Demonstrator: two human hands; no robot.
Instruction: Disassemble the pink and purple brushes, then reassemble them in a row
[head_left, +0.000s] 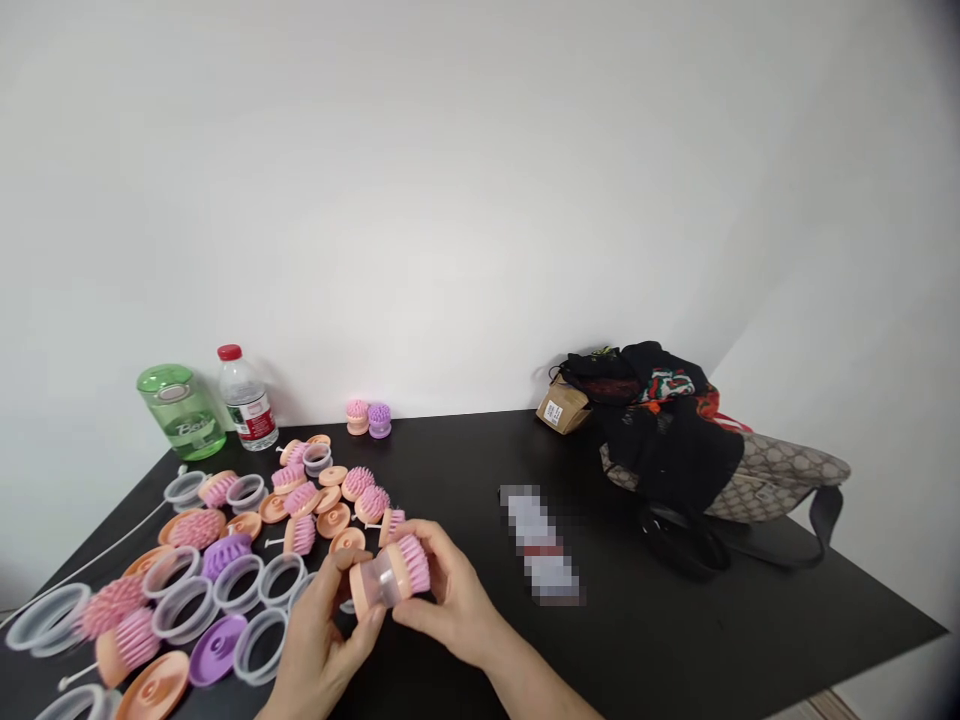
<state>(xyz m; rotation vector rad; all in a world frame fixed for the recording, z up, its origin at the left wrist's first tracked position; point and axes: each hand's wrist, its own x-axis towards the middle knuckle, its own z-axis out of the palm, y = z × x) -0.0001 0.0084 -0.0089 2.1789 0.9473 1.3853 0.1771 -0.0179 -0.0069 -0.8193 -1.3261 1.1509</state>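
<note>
Between my two hands is a scrub brush (387,577) with pink bristles, a peach body and a clear middle ring, tilted on its side with the bristles to the right. My left hand (324,625) grips its peach base end. With thumb and fingers, my right hand (454,598) pinches the bristle end. Just left of my hands lie loose brush parts: clear rings (283,577), peach discs (333,520), pink bristle heads (301,535) with white stems, a purple bristle head (226,553) and a purple disc (217,650).
Two small brushes, one pink (358,417) and one purple (380,420), stand by the wall. A green container (182,412) and a red-capped bottle (249,400) are at the back left. Right of my hands lies a blurred-out item (541,545); beyond are a brown box (563,405) and a patterned bag (787,475).
</note>
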